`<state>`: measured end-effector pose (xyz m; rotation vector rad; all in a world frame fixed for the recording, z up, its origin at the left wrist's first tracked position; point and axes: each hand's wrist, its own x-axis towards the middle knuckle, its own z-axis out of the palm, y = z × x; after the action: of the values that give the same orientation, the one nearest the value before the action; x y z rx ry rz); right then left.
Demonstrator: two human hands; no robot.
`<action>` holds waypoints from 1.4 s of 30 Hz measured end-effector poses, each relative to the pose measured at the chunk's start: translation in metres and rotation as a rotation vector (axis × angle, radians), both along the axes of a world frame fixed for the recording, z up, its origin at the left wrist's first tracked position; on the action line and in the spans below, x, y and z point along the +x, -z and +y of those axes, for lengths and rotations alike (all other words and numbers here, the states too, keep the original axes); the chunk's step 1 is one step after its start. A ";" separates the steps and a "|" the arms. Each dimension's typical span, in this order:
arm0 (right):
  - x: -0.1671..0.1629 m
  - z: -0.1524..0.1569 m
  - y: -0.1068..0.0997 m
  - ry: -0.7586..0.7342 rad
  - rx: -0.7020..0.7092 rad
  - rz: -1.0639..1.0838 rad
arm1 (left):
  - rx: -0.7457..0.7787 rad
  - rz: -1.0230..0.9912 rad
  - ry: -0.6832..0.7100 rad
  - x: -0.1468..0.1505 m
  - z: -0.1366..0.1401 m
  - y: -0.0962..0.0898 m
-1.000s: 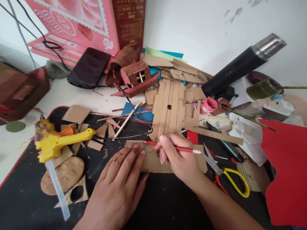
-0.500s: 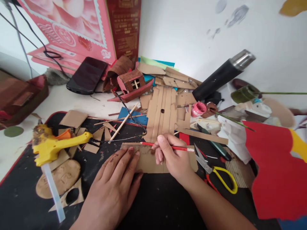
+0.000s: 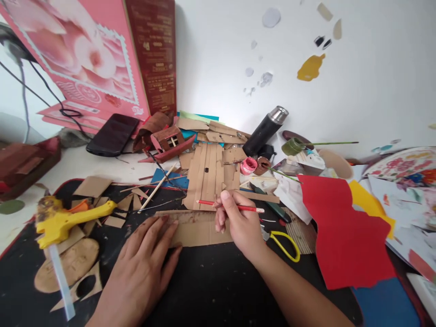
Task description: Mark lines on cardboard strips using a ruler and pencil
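Note:
My left hand point(image 3: 146, 254) lies flat with fingers stretched out, its fingertips on the left part of a brown cardboard strip point(image 3: 197, 234). Over the right part of that strip, my right hand point(image 3: 241, 227) grips a red pencil point(image 3: 251, 209), whose tip points left. Just beyond is a long cardboard piece point(image 3: 197, 181) of layered strips with a small dark hole. The yellow-handled scissors point(image 3: 289, 249) lie to the right, partly behind my right hand and forearm. The right end of the cardboard strip is hidden by my right hand.
On the left are a yellow glue gun point(image 3: 64, 222) with a clear glue stick, and cardboard scraps point(image 3: 91, 186). Behind stand a small brown model boat point(image 3: 170, 145), a phone point(image 3: 112, 135), paint pots point(image 3: 248, 165) and a leaning black flask point(image 3: 264, 134). Red sheet point(image 3: 347, 236) lies right.
The view has turned to the right and up, showing more wall and papers. My right hand with the pencil has shifted right relative to the cardboard strip; my left hand stays on it.

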<state>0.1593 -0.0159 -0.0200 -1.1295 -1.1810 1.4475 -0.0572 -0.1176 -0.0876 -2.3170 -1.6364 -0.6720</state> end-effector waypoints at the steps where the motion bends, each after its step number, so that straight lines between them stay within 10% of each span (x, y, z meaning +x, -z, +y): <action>1: 0.005 0.001 -0.001 0.025 0.006 -0.008 | 0.002 0.004 -0.014 0.000 0.000 -0.001; 9: 0.030 0.004 -0.004 0.127 0.032 0.078 | -0.002 0.059 0.016 -0.006 0.003 -0.005; 19: 0.060 0.000 0.019 0.309 0.107 0.221 | 0.002 0.196 0.066 0.033 0.044 -0.067; 33: 0.071 -0.010 -0.003 0.219 0.125 0.255 | -0.269 0.468 0.104 0.086 0.113 -0.056; 42: 0.070 -0.011 -0.004 0.203 0.108 0.269 | -0.170 0.523 -0.047 0.077 0.104 -0.111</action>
<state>0.2298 -0.0271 -0.0157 -0.9194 -0.9166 1.3163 0.0198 -0.0132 0.0231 -2.2895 -1.5305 0.0926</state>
